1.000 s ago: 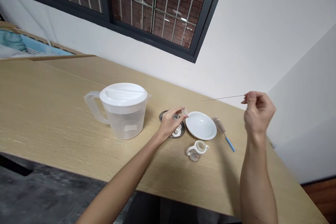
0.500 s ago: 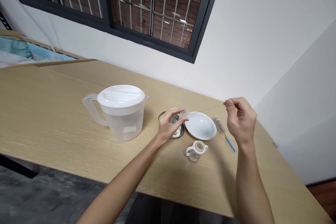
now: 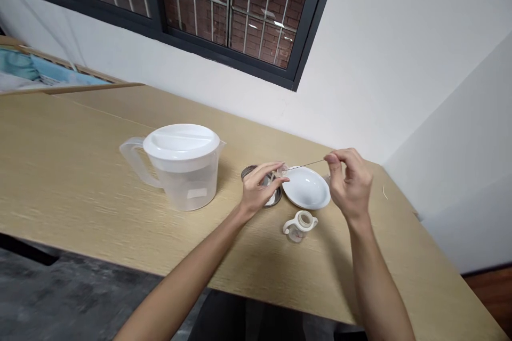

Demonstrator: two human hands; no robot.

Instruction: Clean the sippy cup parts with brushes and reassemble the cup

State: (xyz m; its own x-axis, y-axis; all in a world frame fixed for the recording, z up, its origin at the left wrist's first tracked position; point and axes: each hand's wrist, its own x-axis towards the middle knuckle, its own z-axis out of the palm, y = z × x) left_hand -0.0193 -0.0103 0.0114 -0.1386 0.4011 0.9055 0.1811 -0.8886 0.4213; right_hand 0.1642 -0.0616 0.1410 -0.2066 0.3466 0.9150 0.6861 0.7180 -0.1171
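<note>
My left hand [image 3: 260, 184] pinches a small clear round piece [image 3: 282, 170], perhaps a bottle part, between thumb and fingers. A thin wire [image 3: 306, 164] runs from this piece to my right hand [image 3: 350, 178], whose thumb and forefinger are closed on its end. Where the wire's tip sits in the clear piece is too small to tell. Below both hands is a white bowl [image 3: 306, 192]. A round metal dish [image 3: 276, 198] with a white part inside lies partly hidden under my left hand. Nearer me stands a small clear bottle with two white handles [image 3: 299, 226], without a lid.
A lidded translucent pitcher [image 3: 188, 176] stands on the wooden table [image 3: 80, 170] at the left. A thin pale strip [image 3: 384, 193] lies at the right. Behind the table are a wall and a barred window [image 3: 240, 10]. Cloths in a wooden-edged bed [image 3: 48, 74] show at far left.
My right hand has moved left towards my left hand, shortening the visible wire. It now hides the blue-handled brush. My left hand keeps its pinch on the clear piece.
</note>
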